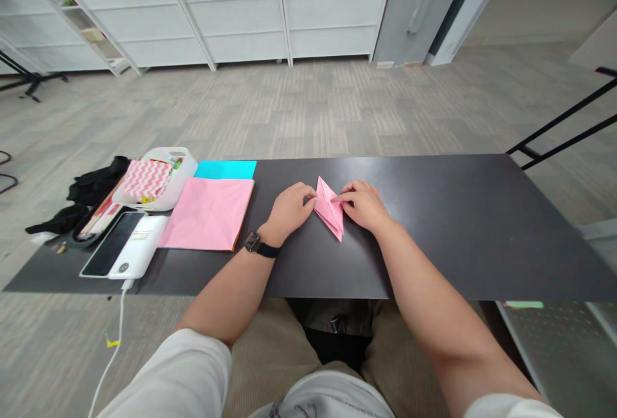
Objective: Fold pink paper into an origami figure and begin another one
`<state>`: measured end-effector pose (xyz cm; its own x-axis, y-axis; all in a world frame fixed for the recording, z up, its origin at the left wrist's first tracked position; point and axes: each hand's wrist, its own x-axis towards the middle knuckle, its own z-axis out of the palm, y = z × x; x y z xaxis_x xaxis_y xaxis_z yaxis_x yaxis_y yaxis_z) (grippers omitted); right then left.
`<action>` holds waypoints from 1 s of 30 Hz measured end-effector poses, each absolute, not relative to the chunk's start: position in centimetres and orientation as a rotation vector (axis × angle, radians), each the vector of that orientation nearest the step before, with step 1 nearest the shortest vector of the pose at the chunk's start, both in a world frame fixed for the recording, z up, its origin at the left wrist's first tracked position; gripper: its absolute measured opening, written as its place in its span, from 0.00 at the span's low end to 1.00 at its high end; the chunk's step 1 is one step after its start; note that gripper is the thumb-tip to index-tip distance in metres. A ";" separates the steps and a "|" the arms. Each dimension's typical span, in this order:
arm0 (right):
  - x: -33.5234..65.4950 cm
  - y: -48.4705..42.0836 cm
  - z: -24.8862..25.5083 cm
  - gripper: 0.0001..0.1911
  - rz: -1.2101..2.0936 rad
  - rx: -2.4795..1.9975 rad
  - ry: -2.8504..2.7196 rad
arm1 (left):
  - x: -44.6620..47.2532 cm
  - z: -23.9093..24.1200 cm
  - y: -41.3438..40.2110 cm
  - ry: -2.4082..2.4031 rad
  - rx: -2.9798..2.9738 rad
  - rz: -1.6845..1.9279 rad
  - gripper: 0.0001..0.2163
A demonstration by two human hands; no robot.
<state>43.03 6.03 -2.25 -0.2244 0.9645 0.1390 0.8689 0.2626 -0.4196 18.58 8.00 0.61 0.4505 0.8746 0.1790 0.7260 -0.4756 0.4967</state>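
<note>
Folded pink paper piece point(330, 208), pointed and creased, lies mid-front on your matte black worktop point(457, 225) | your left hand point(288, 208) pinches its left edge, fingers curled so the tips are hidden | your right hand point(365, 204) presses its right flap, fingers together | flat pink paper stack point(208, 213) left, turquoise sheet point(225, 169) half covered behind it.
</note>
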 end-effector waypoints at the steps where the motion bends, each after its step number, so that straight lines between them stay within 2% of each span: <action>1: 43.0 6.0 -2.3 0.18 0.354 -1.670 -2.173 | 18.7 0.5 7.9 1.338 2.363 0.590 0.05; 12: 42.9 5.9 -2.3 0.20 0.348 -1.641 -2.176 | 18.8 -0.5 8.5 1.205 2.533 0.466 0.10; 21: 43.0 5.8 -1.8 0.13 0.431 -1.624 -2.154 | 18.7 0.0 8.1 1.114 2.571 0.344 0.07; 30: 42.8 5.8 -1.7 0.13 0.432 -1.641 -2.137 | 18.0 -0.2 8.9 1.097 2.584 0.371 0.09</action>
